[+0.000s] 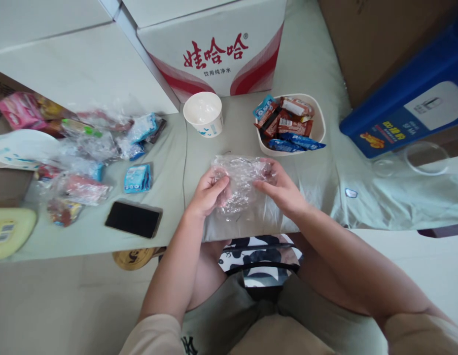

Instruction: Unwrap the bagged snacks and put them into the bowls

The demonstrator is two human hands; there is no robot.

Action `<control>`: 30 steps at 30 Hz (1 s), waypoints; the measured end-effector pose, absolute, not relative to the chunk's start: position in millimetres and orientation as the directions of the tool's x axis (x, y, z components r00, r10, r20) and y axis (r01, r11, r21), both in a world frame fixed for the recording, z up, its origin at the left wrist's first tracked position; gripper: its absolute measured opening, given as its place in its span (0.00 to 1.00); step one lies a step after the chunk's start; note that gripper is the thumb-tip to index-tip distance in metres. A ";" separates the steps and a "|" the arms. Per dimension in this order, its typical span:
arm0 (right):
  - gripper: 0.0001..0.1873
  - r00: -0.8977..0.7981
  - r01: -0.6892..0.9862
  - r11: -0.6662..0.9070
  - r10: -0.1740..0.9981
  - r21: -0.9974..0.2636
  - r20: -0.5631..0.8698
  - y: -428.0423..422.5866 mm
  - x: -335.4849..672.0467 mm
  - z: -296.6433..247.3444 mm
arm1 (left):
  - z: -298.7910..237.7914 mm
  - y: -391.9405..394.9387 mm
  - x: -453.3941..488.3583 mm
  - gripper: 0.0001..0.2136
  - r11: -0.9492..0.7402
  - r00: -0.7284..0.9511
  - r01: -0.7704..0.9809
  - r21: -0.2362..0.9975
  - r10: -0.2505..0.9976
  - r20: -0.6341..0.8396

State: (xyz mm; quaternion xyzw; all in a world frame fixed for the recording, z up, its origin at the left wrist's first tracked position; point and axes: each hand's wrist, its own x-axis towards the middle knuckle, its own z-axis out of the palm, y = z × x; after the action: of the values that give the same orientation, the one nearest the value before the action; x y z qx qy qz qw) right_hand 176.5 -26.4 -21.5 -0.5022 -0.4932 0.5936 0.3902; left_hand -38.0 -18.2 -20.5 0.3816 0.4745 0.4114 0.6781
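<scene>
A crumpled clear plastic bag [240, 185] is stretched between my two hands, just above the cloth-covered surface. My left hand [210, 192] pinches its left side, thumb on top. At its upper right side, my right hand [280, 190] grips the bag, with some fingers hidden behind the film. Beyond the bag stands a white paper cup [203, 116] with a blue print and clear crinkled plastic inside. To the right of the cup, a white square bowl [319, 125] holds several brown and blue snack packets [288, 125].
Several wrapped snacks [90, 190] lie piled at the left, near a light blue packet [137, 178] and a black phone [133, 218]. A white and red carton [221, 54] stands behind. At the right are a blue box [406, 93] and a clear plastic cup [424, 159].
</scene>
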 end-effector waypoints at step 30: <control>0.27 -0.225 0.138 -0.025 0.973 -0.990 -0.056 -25.3 171.4 -16.3 | -24.3 -18.1 -31.3 0.21 0.272 0.221 -0.072 0.960 0.943 -0.250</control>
State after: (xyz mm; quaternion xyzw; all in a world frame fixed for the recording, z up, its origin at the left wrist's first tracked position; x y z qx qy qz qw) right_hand 171.4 -25.3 -16.3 -0.4817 -0.5763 0.5298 0.3940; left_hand -31.3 -18.1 -24.3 0.4532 0.4802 0.3985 0.6366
